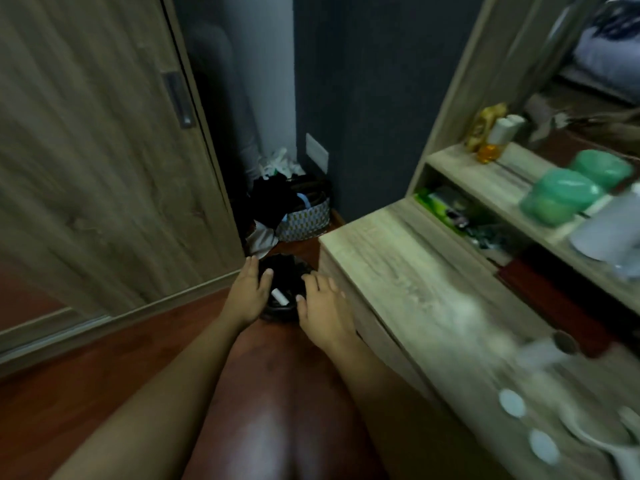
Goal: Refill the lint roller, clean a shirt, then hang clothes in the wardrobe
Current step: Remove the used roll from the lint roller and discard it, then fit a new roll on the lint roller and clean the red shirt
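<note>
A small round black-lined bin [282, 289] is flanked by the left hand [246, 292] and right hand [323, 308], fingers spread apart, gripping nothing; a white cylindrical roll [280, 296] is seen between them.

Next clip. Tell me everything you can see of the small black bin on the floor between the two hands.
The small black bin stands upright on the reddish wooden floor, close to the corner of the wooden dresser. It looks round, dark and lined with a black bag, though blur hides detail. A small white cylinder lies tilted inside. The left hand rests on its left rim, the right hand on its right rim.
</note>
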`<state>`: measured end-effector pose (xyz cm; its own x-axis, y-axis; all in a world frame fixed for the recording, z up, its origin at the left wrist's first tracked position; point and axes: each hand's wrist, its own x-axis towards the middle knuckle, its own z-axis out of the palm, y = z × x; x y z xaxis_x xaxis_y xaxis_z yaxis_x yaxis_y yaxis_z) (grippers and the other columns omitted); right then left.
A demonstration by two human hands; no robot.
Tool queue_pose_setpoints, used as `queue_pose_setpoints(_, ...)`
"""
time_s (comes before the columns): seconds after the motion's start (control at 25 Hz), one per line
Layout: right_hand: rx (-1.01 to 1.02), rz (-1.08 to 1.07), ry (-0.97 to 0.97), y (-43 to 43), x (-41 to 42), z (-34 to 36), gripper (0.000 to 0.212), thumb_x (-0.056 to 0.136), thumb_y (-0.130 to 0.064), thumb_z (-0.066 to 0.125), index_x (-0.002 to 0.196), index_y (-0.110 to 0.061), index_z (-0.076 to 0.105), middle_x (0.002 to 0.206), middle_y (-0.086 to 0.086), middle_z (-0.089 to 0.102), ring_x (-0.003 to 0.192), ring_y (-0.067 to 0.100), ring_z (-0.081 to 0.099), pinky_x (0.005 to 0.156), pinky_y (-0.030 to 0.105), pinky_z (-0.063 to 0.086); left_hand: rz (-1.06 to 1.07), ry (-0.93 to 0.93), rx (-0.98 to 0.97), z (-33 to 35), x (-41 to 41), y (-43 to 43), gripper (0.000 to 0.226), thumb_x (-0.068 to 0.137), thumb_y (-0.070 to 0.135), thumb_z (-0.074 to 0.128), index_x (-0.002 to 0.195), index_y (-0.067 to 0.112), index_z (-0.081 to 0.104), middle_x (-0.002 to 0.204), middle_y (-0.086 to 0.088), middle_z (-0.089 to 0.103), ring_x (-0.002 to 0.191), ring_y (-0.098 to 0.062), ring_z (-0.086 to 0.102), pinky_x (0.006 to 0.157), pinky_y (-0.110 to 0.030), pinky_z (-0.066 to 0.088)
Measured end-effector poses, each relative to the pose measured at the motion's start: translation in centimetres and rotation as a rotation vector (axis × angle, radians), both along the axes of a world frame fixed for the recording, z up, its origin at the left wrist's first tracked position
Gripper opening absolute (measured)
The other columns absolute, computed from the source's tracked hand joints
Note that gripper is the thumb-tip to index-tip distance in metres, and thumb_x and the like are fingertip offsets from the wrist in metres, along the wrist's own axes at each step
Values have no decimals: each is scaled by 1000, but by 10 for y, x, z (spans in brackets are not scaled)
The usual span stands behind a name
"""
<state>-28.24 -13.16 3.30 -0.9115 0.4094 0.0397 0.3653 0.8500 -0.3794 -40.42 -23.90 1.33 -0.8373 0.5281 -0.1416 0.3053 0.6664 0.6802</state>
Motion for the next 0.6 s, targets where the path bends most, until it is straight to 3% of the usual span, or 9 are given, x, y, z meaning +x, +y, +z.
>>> queue_pose_setpoints(0.4, 195, -71, 54, 92, 214, 59, 40, 94, -31, 39, 130, -13, 44, 137, 7, 46, 127, 23, 38, 106, 35, 30, -165, 11, 3, 24, 201, 61, 60, 100, 34, 35, 148, 1, 19, 156, -17, 17, 145, -27, 15, 116, -37, 17)
queue_pose_setpoints(0.6, 253, -112, 57, 152, 337, 62, 39, 91, -29, 45, 126, -12, 48, 131, 7, 50, 122, 25, 43, 101, 35, 34, -230, -15, -45, 24, 314, 107, 58, 100, 33, 35, 143, -5, 24, 151, -24, 26, 139, -35, 27, 112, -40, 25)
